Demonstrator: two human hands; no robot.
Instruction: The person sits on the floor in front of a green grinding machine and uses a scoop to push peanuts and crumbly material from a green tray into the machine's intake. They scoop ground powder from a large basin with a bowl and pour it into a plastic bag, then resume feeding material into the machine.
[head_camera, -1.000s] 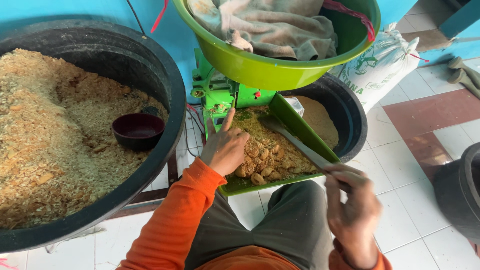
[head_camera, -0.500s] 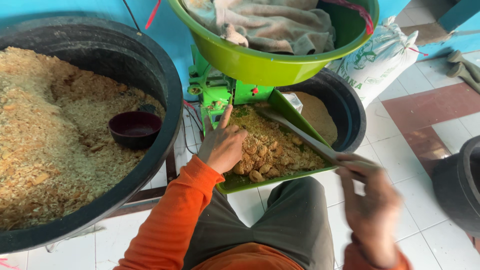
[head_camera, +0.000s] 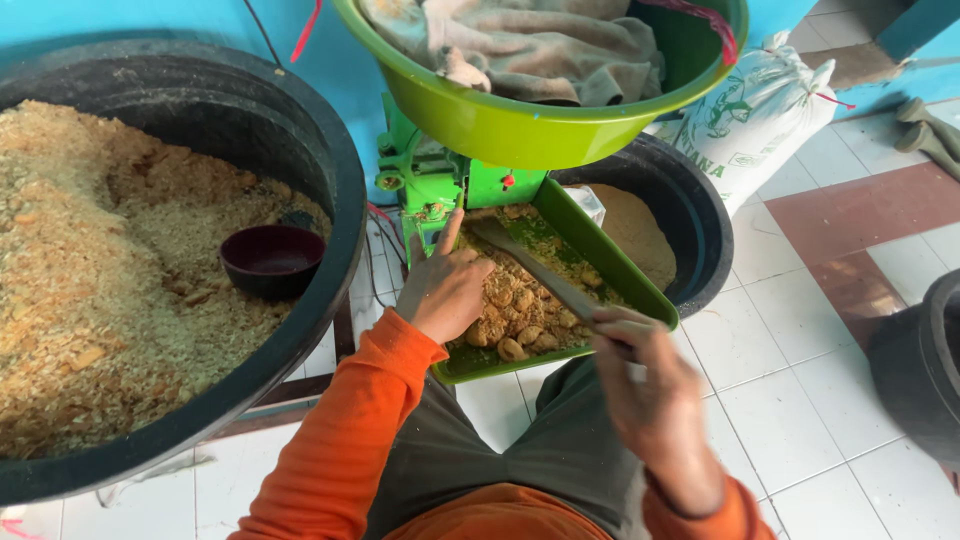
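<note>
Scraping pellets (head_camera: 515, 325) in tray (head_camera: 610, 262): left hand (head_camera: 445, 290) open, resting on pile; right hand (head_camera: 650, 395) grips blade (head_camera: 530, 265). Tray approx. half full, far end w/ crumbs left.

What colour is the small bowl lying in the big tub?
Dark maroon bowl, seen in the head view.

green basin (head_camera: 520, 130) overhanging tray (head_camera: 640, 290), black tub (head_camera: 330, 180) crowding left, tiled floor (head_camera: 800, 330) open right

two hands: left hand (head_camera: 446, 292), right hand (head_camera: 655, 400). one flat blade (head_camera: 535, 268) between right fingers. one green tray (head_camera: 640, 290) of many brown lumps (head_camera: 515, 310) under left fingers. three black tubs, largest tub (head_camera: 330, 180). one dark bowl (head_camera: 272, 258). one green basin (head_camera: 520, 125). one white sack (head_camera: 760, 115).
</note>
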